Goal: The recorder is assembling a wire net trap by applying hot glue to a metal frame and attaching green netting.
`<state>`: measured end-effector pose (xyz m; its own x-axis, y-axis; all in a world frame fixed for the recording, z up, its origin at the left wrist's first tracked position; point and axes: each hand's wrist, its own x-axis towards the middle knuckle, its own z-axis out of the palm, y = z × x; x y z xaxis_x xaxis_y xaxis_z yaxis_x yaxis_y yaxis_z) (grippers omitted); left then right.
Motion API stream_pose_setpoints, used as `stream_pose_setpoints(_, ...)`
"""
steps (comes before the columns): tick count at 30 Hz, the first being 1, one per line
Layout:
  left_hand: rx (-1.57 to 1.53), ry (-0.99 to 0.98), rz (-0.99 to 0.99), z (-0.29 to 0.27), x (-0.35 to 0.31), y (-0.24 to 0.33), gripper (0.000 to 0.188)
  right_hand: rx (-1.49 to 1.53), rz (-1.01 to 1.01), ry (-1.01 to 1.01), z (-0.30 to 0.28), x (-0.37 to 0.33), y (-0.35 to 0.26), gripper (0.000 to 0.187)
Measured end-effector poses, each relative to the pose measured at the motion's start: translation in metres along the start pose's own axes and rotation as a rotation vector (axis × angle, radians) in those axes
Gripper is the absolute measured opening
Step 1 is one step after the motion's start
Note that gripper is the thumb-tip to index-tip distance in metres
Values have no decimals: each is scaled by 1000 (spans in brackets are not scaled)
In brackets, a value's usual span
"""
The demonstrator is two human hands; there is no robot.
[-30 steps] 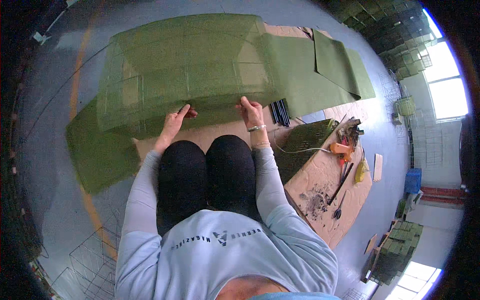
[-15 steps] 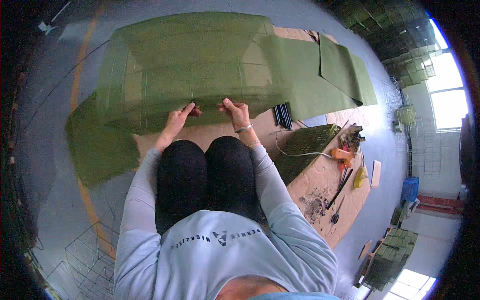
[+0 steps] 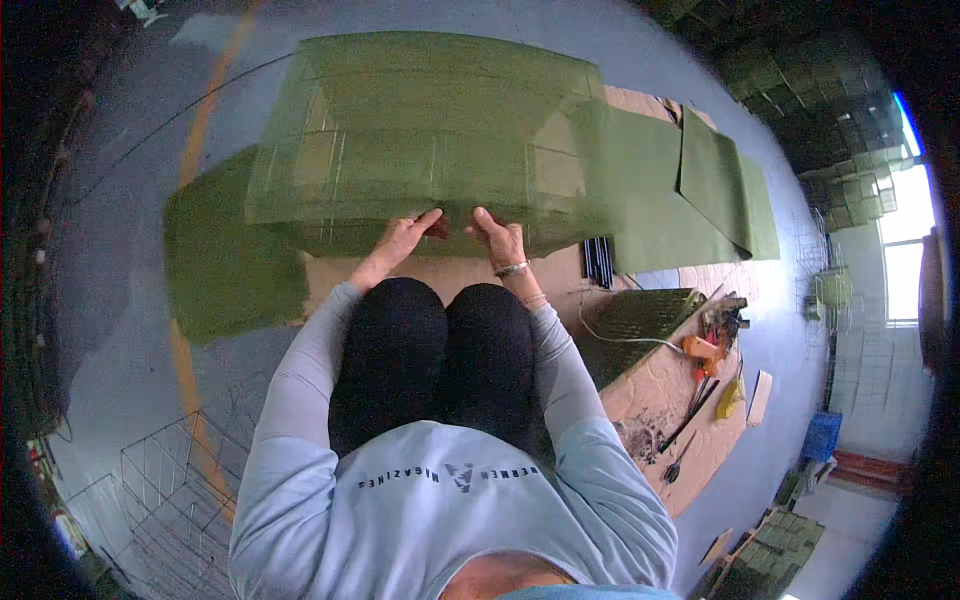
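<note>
A sheer green mesh fabric lies in front of me, with thin wire-like lines showing through it. Along its near edge, my left hand pinches the mesh between thumb and fingers. My right hand, with a bracelet on the wrist, grips the same edge a short way to the right. Both thumbs are on top, and the curled fingertips are partly hidden by the fabric. Denser green fabric extends to the right, its far end folded over. Another green piece hangs at the left.
Cardboard at the right carries an orange glue gun, a yellow-handled tool and dark scraps. Nearer stand a green perforated panel and black strips. Wire frames stand lower left; a blue crate is far right.
The whole view has shifted, so the scene sits further right. Both hands keep their hold on the mesh edge and have come slightly closer together.
</note>
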<state>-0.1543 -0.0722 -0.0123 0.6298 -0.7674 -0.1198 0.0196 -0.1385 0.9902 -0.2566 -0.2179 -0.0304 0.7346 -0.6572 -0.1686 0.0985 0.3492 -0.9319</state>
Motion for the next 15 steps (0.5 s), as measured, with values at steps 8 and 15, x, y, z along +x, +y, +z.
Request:
stream_pose_setpoints(8, 62, -60, -14, -3, -4, 2, 50, -37, 180, -36, 0, 7, 14, 17)
stream_pose_setpoints(15, 15, -61, -208, -17, -12, 16, 44, -13, 167, -43, 7, 3, 9, 10)
